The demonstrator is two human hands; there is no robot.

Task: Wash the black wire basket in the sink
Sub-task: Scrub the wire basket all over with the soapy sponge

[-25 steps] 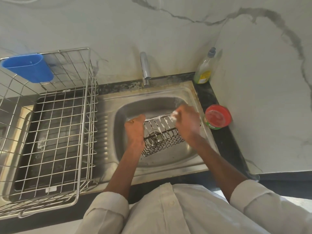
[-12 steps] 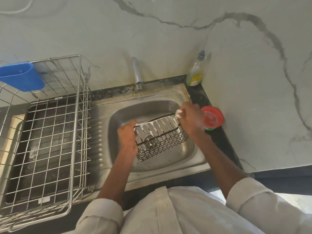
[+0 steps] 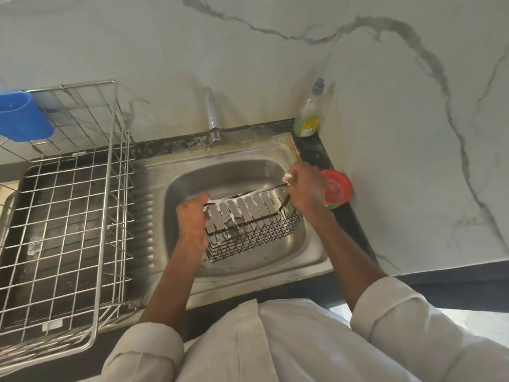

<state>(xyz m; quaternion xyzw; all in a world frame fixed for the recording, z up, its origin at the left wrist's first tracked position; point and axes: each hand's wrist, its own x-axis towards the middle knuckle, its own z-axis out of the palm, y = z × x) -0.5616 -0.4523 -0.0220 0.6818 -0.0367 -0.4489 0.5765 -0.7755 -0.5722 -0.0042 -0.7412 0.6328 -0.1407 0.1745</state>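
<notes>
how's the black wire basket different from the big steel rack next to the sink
The black wire basket is dark, small and streaked with white suds; the steel rack is bright silver, far larger and shows no suds. The basket is held tilted over the sink by the left hand and right hand; the rack sits untouched beside the sink. The rack carries a blue cup; the basket carries nothing. Both are open wire grids.

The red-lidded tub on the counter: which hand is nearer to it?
Right. The right hand holds the black wire basket at its far right corner, right beside the red-lidded tub. The left hand grips the basket's opposite end, across the sink.
</notes>
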